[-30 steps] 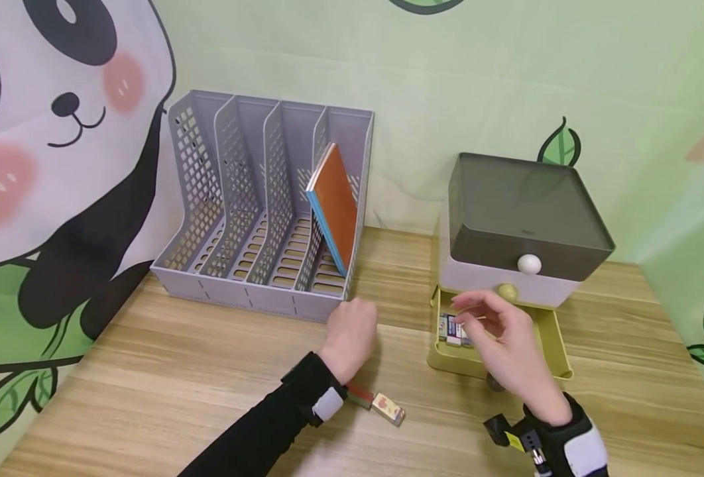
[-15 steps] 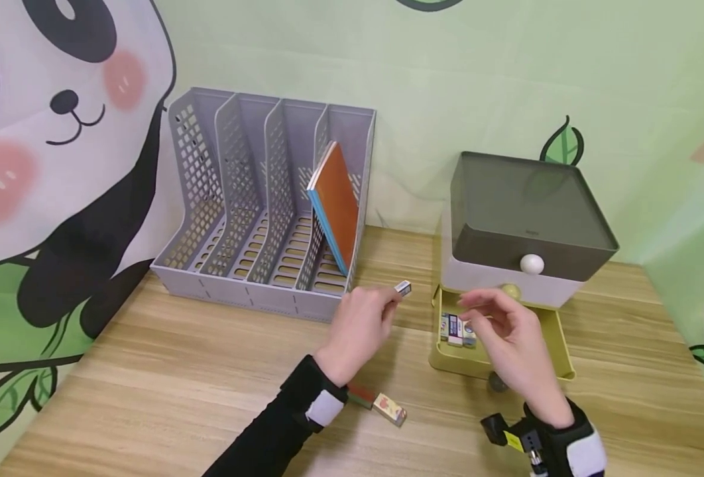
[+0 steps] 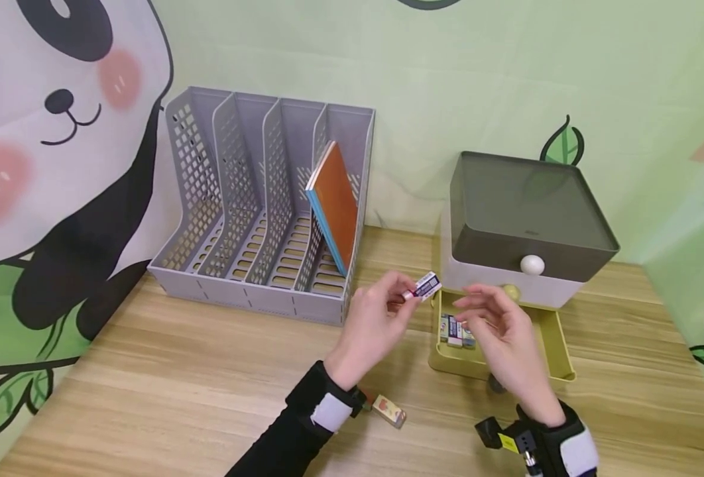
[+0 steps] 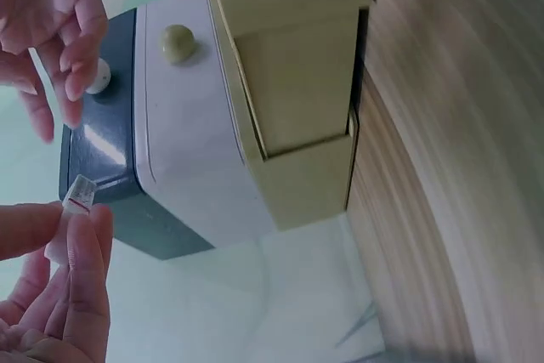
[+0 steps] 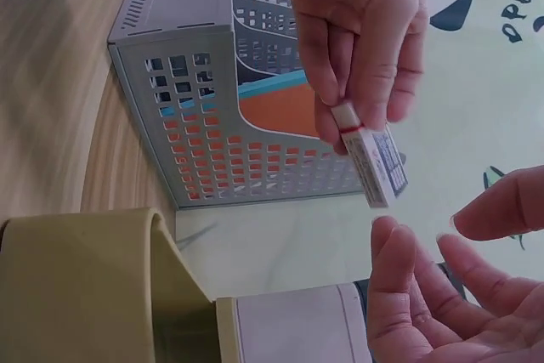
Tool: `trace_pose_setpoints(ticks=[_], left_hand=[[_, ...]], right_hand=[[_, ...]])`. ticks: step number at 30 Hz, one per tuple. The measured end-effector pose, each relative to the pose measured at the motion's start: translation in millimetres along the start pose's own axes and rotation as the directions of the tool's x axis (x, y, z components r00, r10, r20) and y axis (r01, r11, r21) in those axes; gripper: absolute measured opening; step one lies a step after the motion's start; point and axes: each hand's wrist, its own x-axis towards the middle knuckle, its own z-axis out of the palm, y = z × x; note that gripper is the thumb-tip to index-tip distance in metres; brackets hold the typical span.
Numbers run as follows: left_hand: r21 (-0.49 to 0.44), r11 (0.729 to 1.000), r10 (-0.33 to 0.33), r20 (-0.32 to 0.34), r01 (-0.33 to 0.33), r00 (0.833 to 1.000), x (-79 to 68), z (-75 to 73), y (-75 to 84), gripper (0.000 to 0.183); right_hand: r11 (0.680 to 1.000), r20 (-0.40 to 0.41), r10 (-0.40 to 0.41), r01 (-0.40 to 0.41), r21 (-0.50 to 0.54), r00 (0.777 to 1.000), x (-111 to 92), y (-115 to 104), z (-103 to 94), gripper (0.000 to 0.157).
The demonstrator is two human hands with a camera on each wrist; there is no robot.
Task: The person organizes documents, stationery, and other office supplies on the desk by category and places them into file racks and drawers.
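An eraser (image 3: 426,286) in a white and dark-blue sleeve is pinched between the thumb and fingers of my left hand (image 3: 378,321). It points toward my right hand (image 3: 507,341), whose loosely bent fingers hold nothing and hover over the pulled-out yellow drawer (image 3: 551,341). In the right wrist view the eraser (image 5: 374,157) ends close to my right fingertips (image 5: 384,231). Several erasers (image 3: 455,331) lie side by side at the drawer's left. Below my left wrist, a cream patterned eraser (image 3: 390,411) lies on the table beside a red-and-green one, mostly hidden by the wrist strap.
The drawer belongs to a stacked box with a dark grey top (image 3: 525,199) and round knobs. Left of it stands a grey file rack (image 3: 256,298) holding orange and blue notebooks (image 3: 335,205) in its rightmost slot. A panda-print cloth (image 3: 77,165) hangs behind the table.
My left hand has come up and right from beside the rack's front corner, bringing the eraser into view and close to my right hand. The right hand has hardly moved.
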Motion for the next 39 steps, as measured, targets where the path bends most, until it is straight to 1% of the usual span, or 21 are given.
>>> trace_pose_setpoints(ticks=[3, 6, 11, 14, 17, 21, 26, 31, 33, 35, 37, 39], left_hand=[[-0.058, 0.998, -0.005, 0.023, 0.006, 1.000, 0.9, 3.7, 1.3, 0.020], [-0.091, 0.996, 0.000, 0.040, 0.004, 0.999, 1.3, 8.1, 3.4, 0.022], [-0.187, 0.982, -0.022, 0.095, 0.039, 0.995, -2.0, 17.0, 6.6, 0.021], [-0.223, 0.973, -0.032, 0.114, 0.057, 0.993, -4.3, 21.9, 6.9, 0.019], [-0.202, 0.978, -0.035, 0.121, 0.059, 0.992, -6.0, 25.2, 6.5, 0.018], [-0.153, 0.986, -0.039, 0.155, 0.063, 0.987, -7.8, 27.4, 5.1, 0.019], [-0.131, 0.990, -0.036, 0.184, 0.061, 0.982, -9.4, 28.3, 3.8, 0.018], [-0.122, 0.989, -0.052, 0.216, 0.080, 0.975, -10.4, 29.7, 2.4, 0.019], [-0.102, 0.992, -0.056, 0.223, 0.080, 0.973, -11.0, 29.7, 2.3, 0.019], [-0.062, 0.996, -0.046, 0.223, 0.061, 0.974, -11.2, 29.7, 1.7, 0.019], [-0.003, 1.000, -0.027, 0.226, 0.028, 0.974, -11.0, 29.8, 1.1, 0.018], [0.098, 0.995, 0.004, 0.237, -0.029, 0.971, -10.6, 30.5, -0.3, 0.017]], right_hand=[[1.000, 0.003, 0.017, -0.017, 0.004, 1.000, 1, 2, -0.3, 0.038], [0.999, 0.008, 0.037, -0.037, 0.007, 0.999, 2, 3, -0.9, 0.041], [0.997, 0.004, 0.070, -0.070, 0.019, 0.998, 4, 5, 1.1, 0.040], [0.995, -0.021, 0.090, -0.089, 0.046, 0.996, 4, 6, 4.9, 0.038], [0.993, -0.058, 0.109, -0.106, 0.056, 0.992, 4, 7, 8.2, 0.036], [0.992, -0.090, 0.121, -0.118, 0.040, 0.989, 3, 8, 10.0, 0.035], [0.994, -0.059, 0.102, -0.101, 0.031, 0.993, 3, 10, 9.3, 0.037], [0.997, -0.027, 0.075, -0.074, 0.025, 0.997, 4, 12, 7.7, 0.036], [0.998, -0.012, 0.066, -0.065, 0.008, 0.998, 5, 14, 5.5, 0.035], [0.998, 0.002, 0.066, -0.066, -0.019, 0.998, 5, 15, 1.1, 0.034], [0.996, 0.024, 0.082, -0.081, -0.040, 0.996, 5, 15, -5.4, 0.034], [0.993, 0.045, 0.110, -0.107, -0.058, 0.993, 5, 15, -13.2, 0.033]])
